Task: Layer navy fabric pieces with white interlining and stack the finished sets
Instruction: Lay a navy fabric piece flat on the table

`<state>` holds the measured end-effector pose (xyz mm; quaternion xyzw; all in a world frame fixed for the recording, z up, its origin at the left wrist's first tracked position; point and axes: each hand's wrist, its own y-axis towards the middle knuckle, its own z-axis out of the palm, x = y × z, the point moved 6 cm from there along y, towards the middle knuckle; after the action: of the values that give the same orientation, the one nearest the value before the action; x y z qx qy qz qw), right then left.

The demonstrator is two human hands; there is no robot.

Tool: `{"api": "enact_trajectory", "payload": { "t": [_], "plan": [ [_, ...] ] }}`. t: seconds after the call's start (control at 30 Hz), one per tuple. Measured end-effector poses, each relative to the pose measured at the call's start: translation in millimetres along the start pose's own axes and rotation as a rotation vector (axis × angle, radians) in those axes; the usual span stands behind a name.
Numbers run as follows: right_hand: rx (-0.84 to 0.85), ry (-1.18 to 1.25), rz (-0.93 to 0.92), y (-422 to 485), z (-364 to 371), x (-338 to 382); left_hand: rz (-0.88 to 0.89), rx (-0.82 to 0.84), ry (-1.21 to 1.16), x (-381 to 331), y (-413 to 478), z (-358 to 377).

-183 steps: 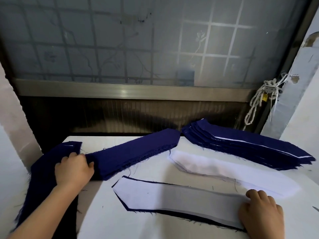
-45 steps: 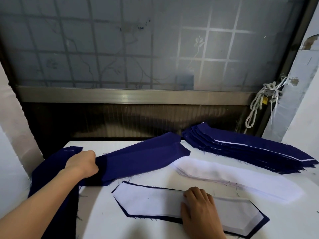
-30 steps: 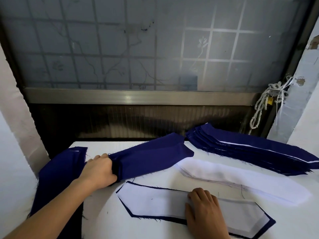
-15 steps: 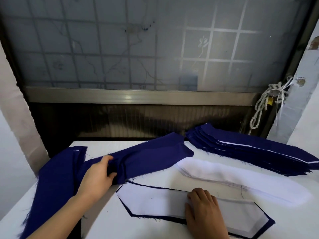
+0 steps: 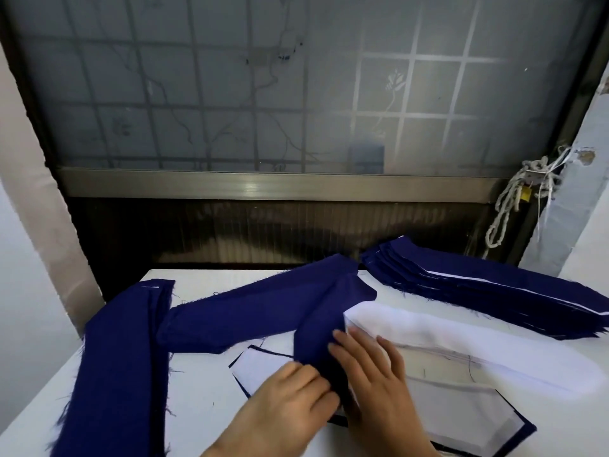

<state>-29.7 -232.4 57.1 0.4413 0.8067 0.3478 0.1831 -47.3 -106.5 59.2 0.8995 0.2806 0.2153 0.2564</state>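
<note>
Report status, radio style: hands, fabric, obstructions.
Left hand grips navy piece; right hand flat against it. Piece lies across white-topped set, not yet aligned. No obstruction seen.

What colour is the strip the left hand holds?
The strip in the left hand is navy blue; head view.

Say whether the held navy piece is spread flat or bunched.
Bunched, not spread: the navy piece rises creased from the left hand, which grips its end above the white interlining.

Single head view, facing forward and down, close over table
</note>
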Motion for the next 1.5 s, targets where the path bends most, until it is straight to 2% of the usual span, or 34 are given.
{"api": "enact_trajectory", "payload": {
  "t": [0.1,0.23,0.47,0.7,0.87,0.97,1.07,1.17,1.23,1.37,1.5],
  "plan": [
    [-0.045,0.078,-0.079,0,-5,-1,-0.019,-0.093,0.007,-4,0,-4],
    [0.013,0.057,0.007,-11,-6,-23,-0.107,-0.289,-0.027,13,-11,-25],
    [0.062,-0.086,0.027,-21,-18,-62,-0.446,-0.499,-0.132,57,-30,-45],
    [0.015,-0.249,0.214,-48,-55,-120,-0.883,-0.603,-0.275,97,-61,-38],
    [-0.096,-0.149,0.478,-76,-71,-146,-1.132,-0.569,-0.440,110,-84,-10],
    [-0.157,0.179,0.834,-93,-71,-157,-1.219,-0.548,-0.565,112,-90,7],
    [-0.276,0.251,1.047,-106,-70,-159,-1.290,-0.512,-0.631,117,-94,19],
    [-0.339,0.254,1.155,-111,-72,-160,-1.335,-0.388,-0.681,123,-98,34],
    [-0.321,0.263,1.200,-111,-72,-161,-1.337,-0.309,-0.706,124,-98,41],
    [-0.188,0.239,1.268,-115,-68,-167,-1.291,-0.197,-0.558,125,-94,42],
    [-0.165,0.226,1.304,-118,-68,-171,-1.203,-0.061,-0.370,120,-87,43]
  ]
}}
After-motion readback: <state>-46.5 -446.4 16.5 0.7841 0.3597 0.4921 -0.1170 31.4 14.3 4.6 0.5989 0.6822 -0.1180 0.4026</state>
